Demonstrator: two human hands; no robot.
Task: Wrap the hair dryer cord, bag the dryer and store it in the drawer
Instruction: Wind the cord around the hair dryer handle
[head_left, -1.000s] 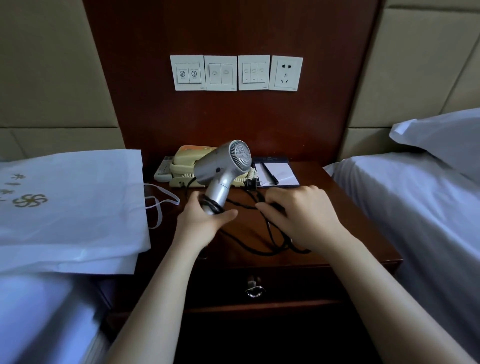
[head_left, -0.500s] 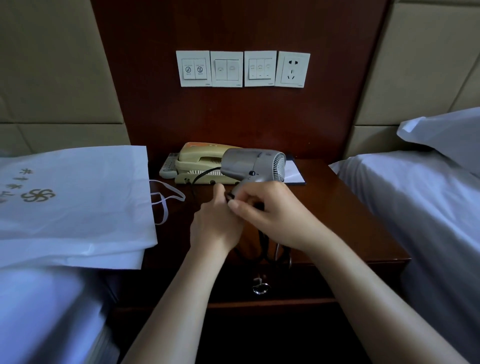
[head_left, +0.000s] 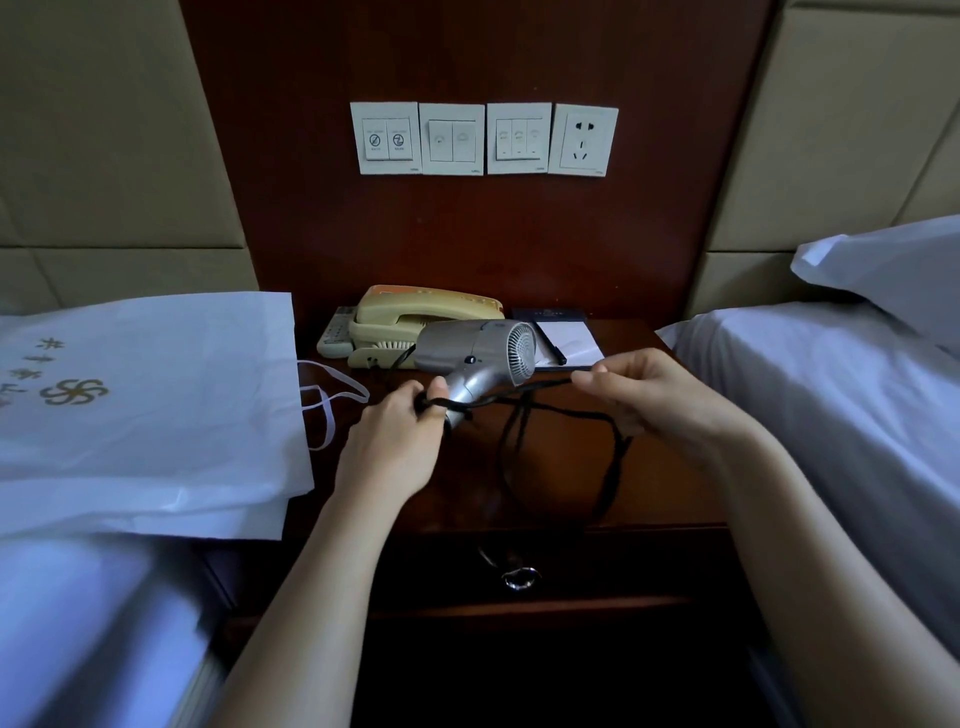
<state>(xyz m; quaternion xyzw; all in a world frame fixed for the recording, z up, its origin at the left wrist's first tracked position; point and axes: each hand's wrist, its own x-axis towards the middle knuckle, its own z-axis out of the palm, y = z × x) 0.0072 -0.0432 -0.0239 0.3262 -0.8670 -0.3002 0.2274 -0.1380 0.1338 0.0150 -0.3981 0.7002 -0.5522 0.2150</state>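
The silver hair dryer (head_left: 480, 353) is held above the dark wooden nightstand (head_left: 670, 483), its grille facing right. My left hand (head_left: 397, 441) grips the dryer's handle, with a turn of the black cord (head_left: 550, 402) lying over the fingers. My right hand (head_left: 652, 397) pinches the cord and holds it stretched out to the right of the handle. The rest of the cord hangs in loops past the nightstand's front edge. A white bag (head_left: 150, 410) with drawstrings lies on the left bed. The drawer (head_left: 597, 566) below is closed, with a ring pull (head_left: 518, 578).
A beige telephone (head_left: 410, 325) and a remote stand at the back of the nightstand, beside a notepad (head_left: 566, 338) with a pen. Wall switches and a socket (head_left: 584, 140) sit above. White beds flank the nightstand, with a pillow (head_left: 893, 270) at the right.
My right hand has moved away from the handle to the right, drawing a length of cord taut. The dryer stays in my left hand, tilted slightly.
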